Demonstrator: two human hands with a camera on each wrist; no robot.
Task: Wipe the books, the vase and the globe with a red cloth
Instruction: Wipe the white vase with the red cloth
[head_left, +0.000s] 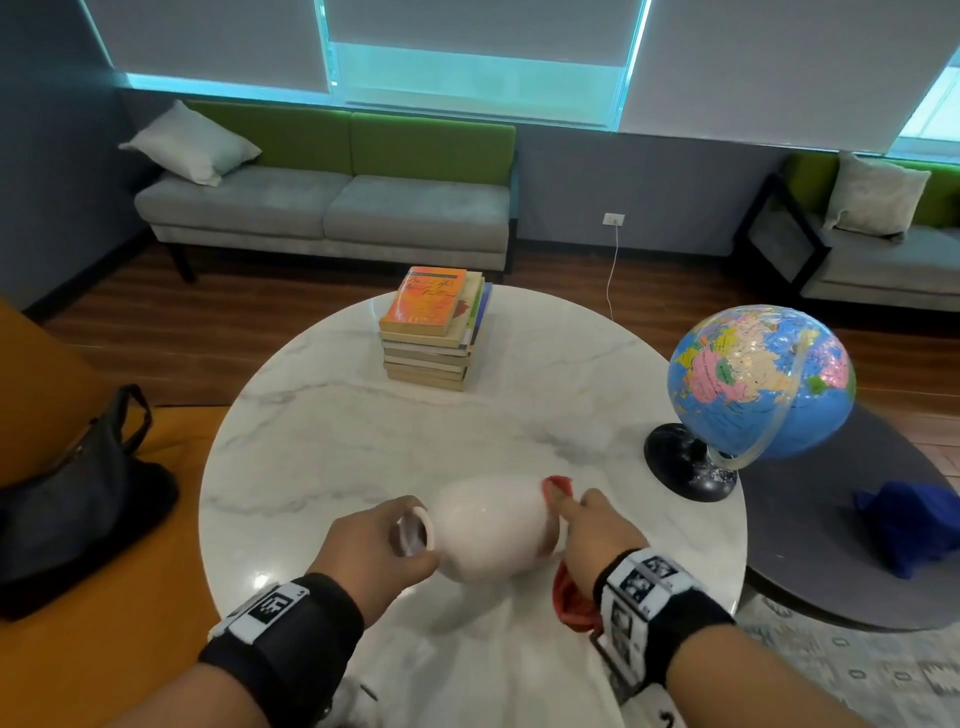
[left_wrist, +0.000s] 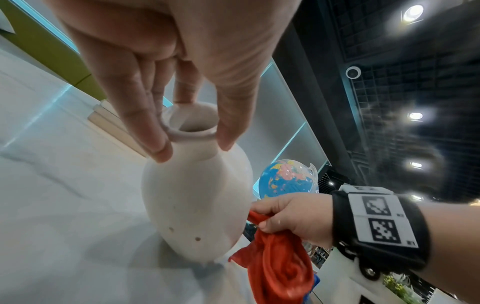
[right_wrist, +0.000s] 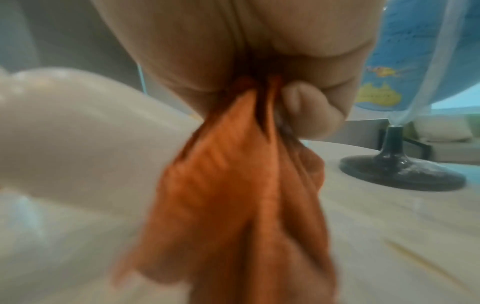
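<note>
A white vase (head_left: 485, 527) (left_wrist: 194, 205) (right_wrist: 78, 131) stands near the front of the round marble table (head_left: 322, 441). My left hand (head_left: 382, 545) (left_wrist: 187, 131) grips its rim and neck with fingers and thumb. My right hand (head_left: 587, 530) (left_wrist: 288, 218) (right_wrist: 259, 86) holds a bunched red cloth (head_left: 571, 597) (left_wrist: 280, 271) (right_wrist: 241, 205) against the vase's right side. A stack of books (head_left: 436, 332) sits at the table's far middle. The globe (head_left: 761, 382) (left_wrist: 288, 179) (right_wrist: 405, 61) stands on its black base (head_left: 688, 462) at the right edge.
A black bag (head_left: 78, 499) lies on an orange seat at the left. A blue cloth (head_left: 914, 525) rests on a low grey table to the right. Sofas with cushions line the far wall, and a white cable (head_left: 613, 270) hangs from a socket.
</note>
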